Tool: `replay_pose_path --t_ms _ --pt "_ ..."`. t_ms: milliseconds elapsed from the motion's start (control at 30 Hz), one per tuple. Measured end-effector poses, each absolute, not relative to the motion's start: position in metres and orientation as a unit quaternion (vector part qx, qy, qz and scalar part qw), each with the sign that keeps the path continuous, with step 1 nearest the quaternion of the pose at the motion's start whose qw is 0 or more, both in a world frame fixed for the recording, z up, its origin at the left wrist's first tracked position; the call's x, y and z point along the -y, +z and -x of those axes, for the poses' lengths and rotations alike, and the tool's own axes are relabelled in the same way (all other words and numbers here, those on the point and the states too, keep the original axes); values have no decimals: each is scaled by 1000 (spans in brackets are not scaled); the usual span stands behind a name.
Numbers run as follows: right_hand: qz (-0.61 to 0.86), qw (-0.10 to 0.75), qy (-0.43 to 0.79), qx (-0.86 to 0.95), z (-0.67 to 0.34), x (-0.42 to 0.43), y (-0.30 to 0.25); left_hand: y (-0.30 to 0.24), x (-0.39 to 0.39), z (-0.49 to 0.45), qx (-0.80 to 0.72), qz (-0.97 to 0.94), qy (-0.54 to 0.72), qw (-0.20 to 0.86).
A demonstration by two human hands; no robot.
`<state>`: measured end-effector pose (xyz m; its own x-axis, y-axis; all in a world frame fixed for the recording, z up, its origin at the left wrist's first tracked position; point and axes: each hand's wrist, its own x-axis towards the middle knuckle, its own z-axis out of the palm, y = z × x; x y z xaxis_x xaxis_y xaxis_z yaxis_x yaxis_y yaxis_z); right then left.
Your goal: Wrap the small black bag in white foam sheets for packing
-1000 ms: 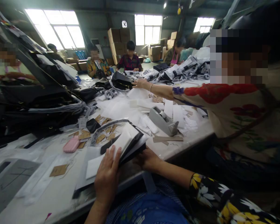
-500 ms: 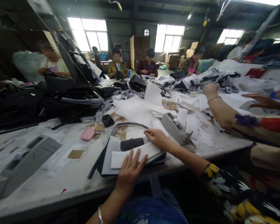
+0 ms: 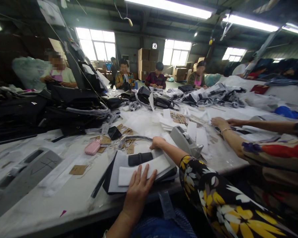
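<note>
A black handbag [image 3: 111, 190] lies flat at the table's front edge, its wrapped handle [image 3: 134, 137] arching away from me. On it are a pale sheet [image 3: 116, 177], a white folded strip [image 3: 125, 177] and a dark rolled piece with a band [image 3: 139, 159]. My left hand [image 3: 140, 186] rests open on the white strip, fingers spread. At the bag's far right side, by the end of the handle, my right hand [image 3: 158, 142] is closed with fingers curled down. What its fingertips hold is hidden.
A grey tape dispenser [image 3: 185, 140] stands just right of the bag, another dispenser [image 3: 27, 180] at left. Brown tags [image 3: 78, 169] and a pink case [image 3: 92, 147] lie nearby. Black bags [image 3: 72, 96] are heaped at left. A co-worker's hands [image 3: 220, 122] work at right.
My right forearm has come forward and left over the bag's right side, its fingers curling down. My left hand stays on the strip. The co-worker's hands have come together lower on the table.
</note>
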<state>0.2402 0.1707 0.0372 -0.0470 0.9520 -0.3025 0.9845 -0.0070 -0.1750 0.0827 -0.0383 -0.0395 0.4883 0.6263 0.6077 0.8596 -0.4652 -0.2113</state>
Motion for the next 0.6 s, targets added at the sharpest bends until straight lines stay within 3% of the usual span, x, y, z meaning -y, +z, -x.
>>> replay_pose_path --t_ms 167,433,600 --pt "-675 19 -339 -655 -246 -170 41 -41 38 -72 449 829 -216 255" --pt "-596 -187 -517 -585 -279 -152 49 -30 39 -68 438 843 -197 244" --pt "-516 -279 -566 -580 -295 -128 58 -28 39 -67 439 844 -200 233"
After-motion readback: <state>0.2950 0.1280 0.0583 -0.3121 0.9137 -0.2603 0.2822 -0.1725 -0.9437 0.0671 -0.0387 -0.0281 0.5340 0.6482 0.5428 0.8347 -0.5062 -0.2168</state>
